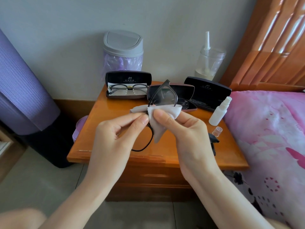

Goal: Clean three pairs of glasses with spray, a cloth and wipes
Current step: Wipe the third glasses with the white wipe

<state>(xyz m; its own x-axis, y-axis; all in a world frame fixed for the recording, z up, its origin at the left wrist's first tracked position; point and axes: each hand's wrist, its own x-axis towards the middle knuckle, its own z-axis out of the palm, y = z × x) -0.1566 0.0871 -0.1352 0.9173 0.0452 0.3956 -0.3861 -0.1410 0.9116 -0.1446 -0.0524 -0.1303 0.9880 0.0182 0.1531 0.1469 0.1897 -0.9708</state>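
I see a glossy orange lacquered wooden nightstand (105, 113), a soft matt pale-grey cloth (158, 128), a smooth white plastic spray bottle (219, 111), and 1 dark-framed pair of glasses (163, 95) with hazy lenses.

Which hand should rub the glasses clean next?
Probably the right hand: it pinches the cloth over the glasses, so it can just rub. The left hand pinches only the glasses, so it seems best for holding them steady.

Head-worn camera looks down, close over nightstand (105, 115).
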